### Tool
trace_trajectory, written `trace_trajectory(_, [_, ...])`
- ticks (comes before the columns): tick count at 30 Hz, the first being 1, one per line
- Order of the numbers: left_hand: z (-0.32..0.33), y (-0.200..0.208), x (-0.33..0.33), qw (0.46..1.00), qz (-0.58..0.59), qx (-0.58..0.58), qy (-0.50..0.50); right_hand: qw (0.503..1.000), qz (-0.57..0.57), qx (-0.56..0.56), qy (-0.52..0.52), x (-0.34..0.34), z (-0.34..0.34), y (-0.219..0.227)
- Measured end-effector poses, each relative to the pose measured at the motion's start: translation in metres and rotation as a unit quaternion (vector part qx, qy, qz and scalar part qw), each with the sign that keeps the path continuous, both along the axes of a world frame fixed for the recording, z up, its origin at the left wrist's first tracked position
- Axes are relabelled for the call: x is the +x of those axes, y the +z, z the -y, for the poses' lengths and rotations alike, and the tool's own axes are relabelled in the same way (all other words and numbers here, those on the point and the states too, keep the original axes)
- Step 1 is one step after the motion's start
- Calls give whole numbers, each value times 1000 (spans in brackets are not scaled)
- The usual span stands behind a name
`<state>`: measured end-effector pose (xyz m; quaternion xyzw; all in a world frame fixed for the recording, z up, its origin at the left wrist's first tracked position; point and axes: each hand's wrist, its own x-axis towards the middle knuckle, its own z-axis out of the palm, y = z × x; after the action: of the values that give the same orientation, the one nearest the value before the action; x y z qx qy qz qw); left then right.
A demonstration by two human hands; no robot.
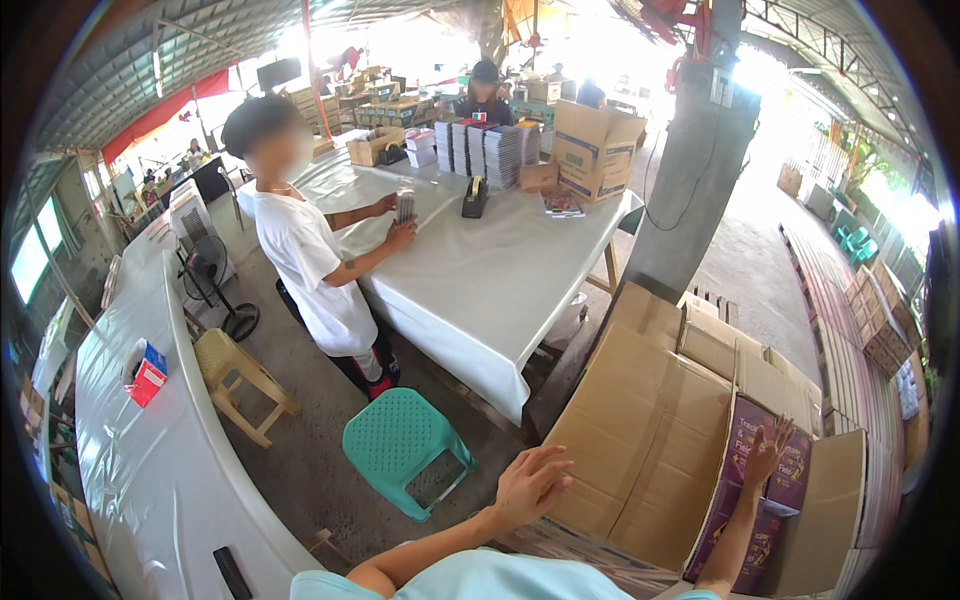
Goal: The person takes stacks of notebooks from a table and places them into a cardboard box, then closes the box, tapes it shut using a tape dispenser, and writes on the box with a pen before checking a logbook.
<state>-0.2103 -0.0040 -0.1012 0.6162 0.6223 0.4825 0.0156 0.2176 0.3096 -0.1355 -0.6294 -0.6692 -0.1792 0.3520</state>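
Observation:
My left hand [530, 487] hovers by the near-left edge of a flattened-looking brown cardboard surface [630, 410], with its fingers apart and nothing in them. Further right, my right hand [767, 452] has its fingers spread over purple books [755, 430] inside an open cardboard box [722, 470]. Whether its fingertips touch the books I cannot tell. One flap [822, 510] of this box stands folded out on the right side. The books lie in neighbouring stacks with printed covers facing up.
A green plastic stool [405, 445] stands left of the cardboard. Beyond it is a table with a pale cover [450, 290], bearing book stacks [485, 150], a tape dispenser [475, 197] and a carton [595, 150]. A person in white [300, 250] handles a small bundle there. A concrete post [685, 190] rises beside the table.

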Motion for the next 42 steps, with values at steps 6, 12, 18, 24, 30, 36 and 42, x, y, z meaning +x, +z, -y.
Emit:
trace_trajectory(6, [6,5,-3,1000,13,12,4,989,83,-123,1,-24,2,-5])
trace_trajectory(12, [-7,-16,-20,880,472,61,-3,987,55,-151,-9,-20,5,-4])
trace_trajectory(18, [-57,-62,-126,777,595,-9,206,978,58,-195,-41,-23,5,1])
trace_trajectory(24, [-149,-136,-238,754,488,-101,429,949,60,-307,-41,-42,4,11])
trace_trajectory(30, [-262,-143,-346,700,435,-164,543,953,34,-298,-27,-49,-1,9])
trace_trajectory(36, [-330,-124,-407,744,386,-210,503,962,56,-269,-6,-27,5,7])
trace_trajectory(42, [-295,-175,-387,787,290,-123,531,968,42,-247,22,-32,-12,-8])
